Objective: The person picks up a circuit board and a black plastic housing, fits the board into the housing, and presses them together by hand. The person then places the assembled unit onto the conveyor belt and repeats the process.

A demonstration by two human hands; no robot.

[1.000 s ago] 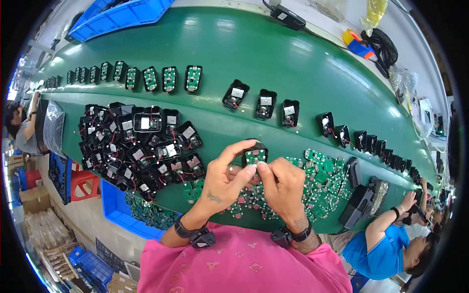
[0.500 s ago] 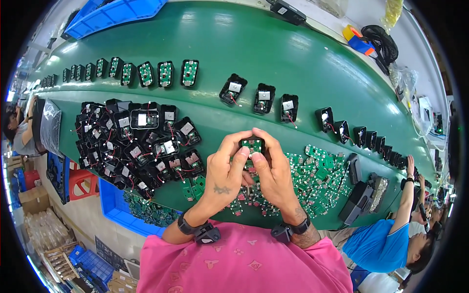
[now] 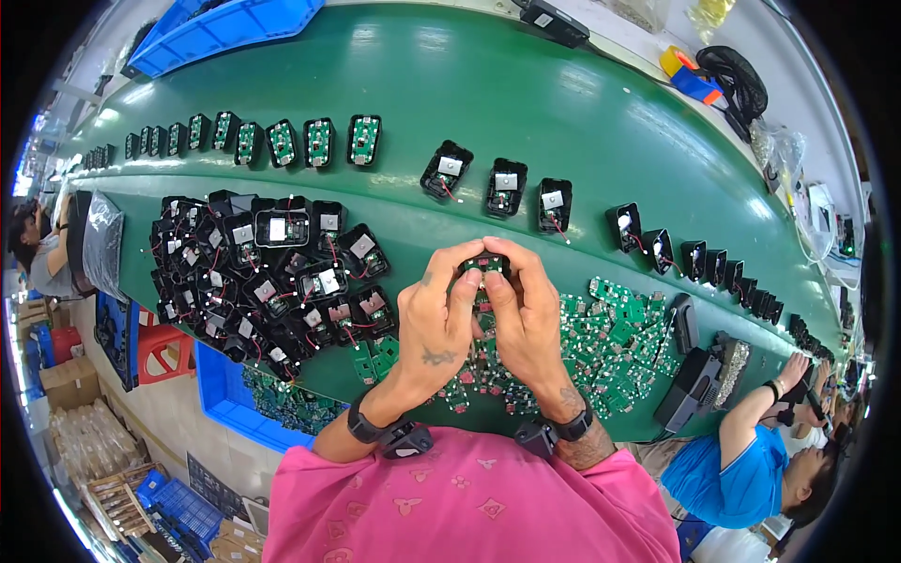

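Observation:
Between my two hands is a small black plastic housing with a green circuit board [image 3: 485, 264] in it. My left hand [image 3: 435, 314] wraps round its left side and my right hand [image 3: 527, 319] round its right. Both thumbs press side by side on the board, and the fingertips meet at the far end. Thumbs and palms hide most of the housing. Loose green circuit boards [image 3: 615, 342] lie in a spread pile under and to the right of my hands. To the left is a heap of black housings [image 3: 246, 272] with boards, silvery blocks and red wires.
Housings with green boards [image 3: 319, 143] line the far left; wired housings [image 3: 507, 188] run off to the right. A blue bin [image 3: 221, 38] stands at the back, another bin [image 3: 221, 399] below the table edge. A black device [image 3: 690, 387] lies right, near a co-worker in blue [image 3: 727, 479].
My thumbs have moved up the board toward its far end, and less of the board shows. On the right, the co-worker's arm has drawn back toward the table edge.

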